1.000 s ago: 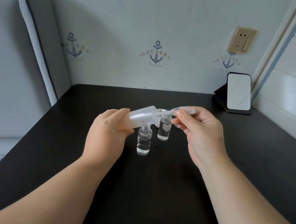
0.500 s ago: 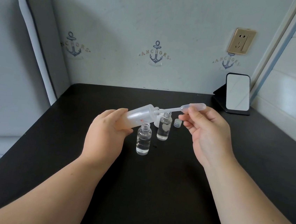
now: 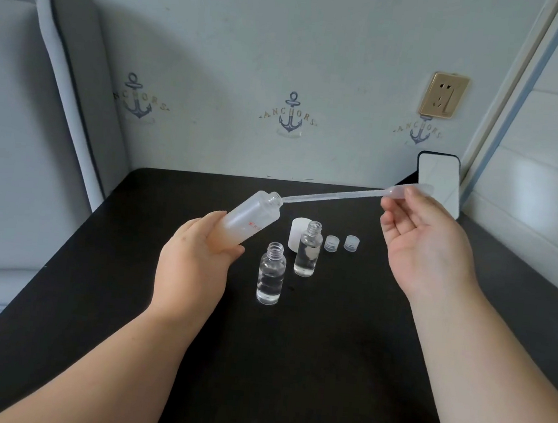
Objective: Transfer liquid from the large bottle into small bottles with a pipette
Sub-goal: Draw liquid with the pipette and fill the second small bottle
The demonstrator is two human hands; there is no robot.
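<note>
Withdrawn almost fully from the large bottle point(image 3: 251, 220), the pipette point(image 3: 338, 194) now has only its tip at the mouth. Right hand point(image 3: 425, 247) pinches its bulb; left hand point(image 3: 197, 258) grips the tilted bottle. Two uncapped small bottles point(image 3: 271, 274) stand just below, awaiting the next fill, likely.

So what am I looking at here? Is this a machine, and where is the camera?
No machine: these are a person's two bare hands, filmed by one camera worn on the head, looking forward and down. The left hand holds a large frosted plastic bottle, tilted. The right hand pinches the bulb of a long clear plastic pipette, whose tip is at the bottle's mouth. On the black table stand two small clear open bottles holding some liquid. Beside them sit two small ribbed caps and a larger white cap.
</note>
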